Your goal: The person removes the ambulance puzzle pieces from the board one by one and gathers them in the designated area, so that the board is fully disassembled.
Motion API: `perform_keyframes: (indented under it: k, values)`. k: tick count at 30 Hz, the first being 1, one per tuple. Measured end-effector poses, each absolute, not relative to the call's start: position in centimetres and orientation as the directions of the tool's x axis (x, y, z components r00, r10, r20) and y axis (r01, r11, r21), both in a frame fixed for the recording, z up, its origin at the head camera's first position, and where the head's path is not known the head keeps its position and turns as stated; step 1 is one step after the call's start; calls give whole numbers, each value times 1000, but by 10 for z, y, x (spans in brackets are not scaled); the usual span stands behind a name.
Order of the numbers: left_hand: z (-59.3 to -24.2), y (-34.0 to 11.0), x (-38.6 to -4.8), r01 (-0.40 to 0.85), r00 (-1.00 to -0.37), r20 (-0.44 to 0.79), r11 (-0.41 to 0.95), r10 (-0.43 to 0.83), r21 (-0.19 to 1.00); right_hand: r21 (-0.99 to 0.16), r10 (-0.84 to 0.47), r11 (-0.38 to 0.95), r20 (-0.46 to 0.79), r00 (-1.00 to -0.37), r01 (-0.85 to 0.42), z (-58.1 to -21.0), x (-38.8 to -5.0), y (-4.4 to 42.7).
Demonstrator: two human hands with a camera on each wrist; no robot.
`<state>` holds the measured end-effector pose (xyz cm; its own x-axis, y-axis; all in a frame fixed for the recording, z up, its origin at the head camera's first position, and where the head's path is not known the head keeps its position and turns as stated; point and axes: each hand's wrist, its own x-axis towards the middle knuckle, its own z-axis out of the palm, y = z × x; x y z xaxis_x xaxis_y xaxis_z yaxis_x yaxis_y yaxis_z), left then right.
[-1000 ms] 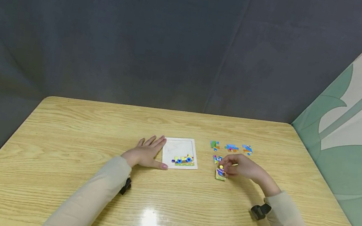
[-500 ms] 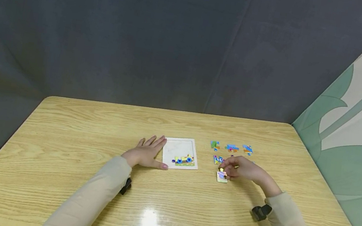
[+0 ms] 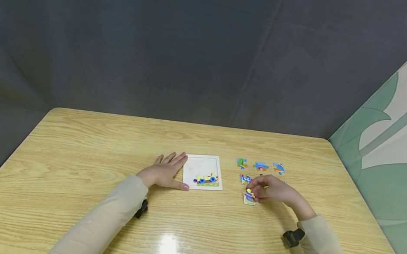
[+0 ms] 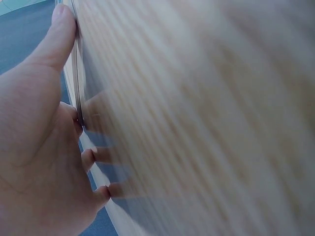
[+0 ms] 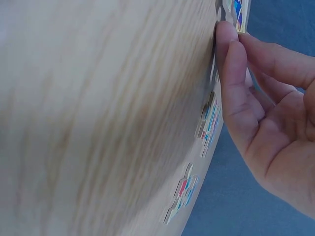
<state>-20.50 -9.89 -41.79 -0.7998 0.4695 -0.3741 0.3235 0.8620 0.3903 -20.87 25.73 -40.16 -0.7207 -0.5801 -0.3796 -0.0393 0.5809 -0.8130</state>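
My left hand (image 3: 162, 174) rests at the left side of a square white puzzle tray (image 3: 198, 163), its fingers straight and spread, the thumb at the near left corner. In the left wrist view the thumb (image 4: 61, 37) lies against the thin tray edge. Joined puzzle pieces (image 3: 206, 180) with yellow shapes and blue wheels lie along the tray's lower right. To the right of the tray my right hand (image 3: 271, 188) pinches a puzzle piece (image 3: 249, 199) by its right side, between thumb and fingertips. The right wrist view shows only part of this piece (image 5: 238, 14).
Beyond the right hand lie a green puzzle piece (image 3: 241, 163), a blue one (image 3: 260, 166) and another blue one (image 3: 278, 168). A further piece (image 3: 245, 180) sits just left of the hand, which partly covers others. A dark curtain (image 3: 159, 50) hangs behind the wooden table (image 3: 76, 160).
My right hand has shifted slightly toward me with the pinched puzzle piece, and the piece's tilt has changed a little. The left hand and the tray have stayed still.
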Motion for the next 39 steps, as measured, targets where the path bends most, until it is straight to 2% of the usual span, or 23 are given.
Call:
perform_keyframes:
  k: [19,24,31,39]
  values:
    - [-416,-99,-204,321,-796,-379,860,472,396,-784,-548,620,-400,-735,-37,-396,-207,259]
    - [-416,-99,-204,323,-797,-377,861,471,392,-782,-559,619,-376,-739,-72,-395,-209,260]
    - [-417,-99,-205,318,-797,-379,861,469,397,-767,-554,625,-301,-776,-149,-392,-214,253]
    - [-416,-100,-205,318,-793,-384,859,473,401,-752,-535,641,-291,-793,-156,-384,-221,229]
